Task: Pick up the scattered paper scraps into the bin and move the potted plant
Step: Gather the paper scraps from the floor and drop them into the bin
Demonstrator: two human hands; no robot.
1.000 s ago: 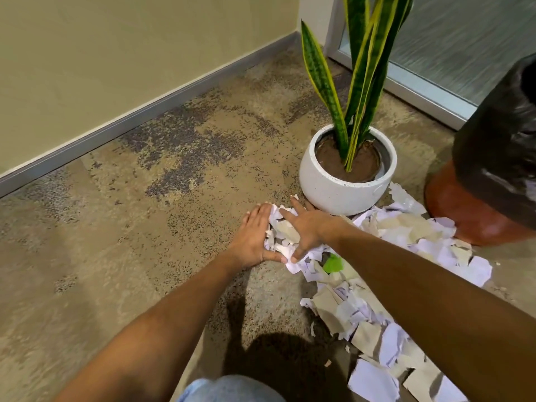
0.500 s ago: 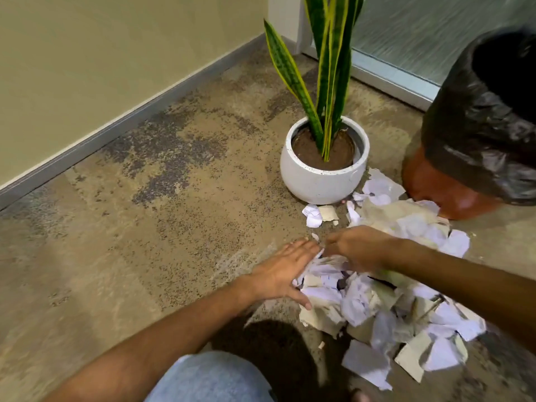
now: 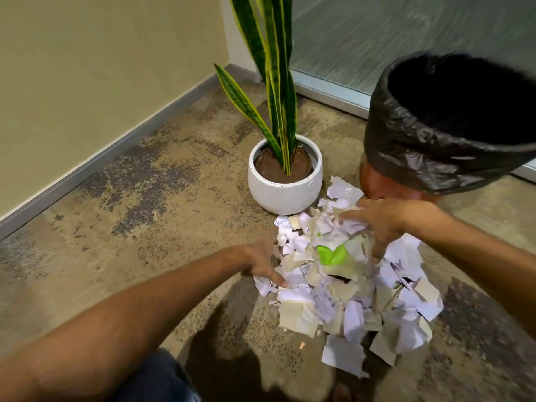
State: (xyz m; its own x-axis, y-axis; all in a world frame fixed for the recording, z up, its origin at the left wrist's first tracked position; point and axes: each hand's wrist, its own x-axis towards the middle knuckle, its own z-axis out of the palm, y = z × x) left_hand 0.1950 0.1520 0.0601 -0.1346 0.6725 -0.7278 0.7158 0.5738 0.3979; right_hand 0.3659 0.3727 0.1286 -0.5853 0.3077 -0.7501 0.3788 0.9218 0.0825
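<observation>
Gathering paper scraps (image 3: 342, 285) between left hand (image 3: 261, 264) and right hand (image 3: 380, 223), fingers curled into the heap.
Nothing binned yet: bin (image 3: 429, 158) just beyond the right hand; snake plant (image 3: 285, 181) unmoved, ahead.

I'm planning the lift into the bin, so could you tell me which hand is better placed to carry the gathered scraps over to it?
Probably the right hand. It lies on the far side of the paper scraps, right beside the bin. The left hand is on the opposite edge of the heap, farther away.
</observation>
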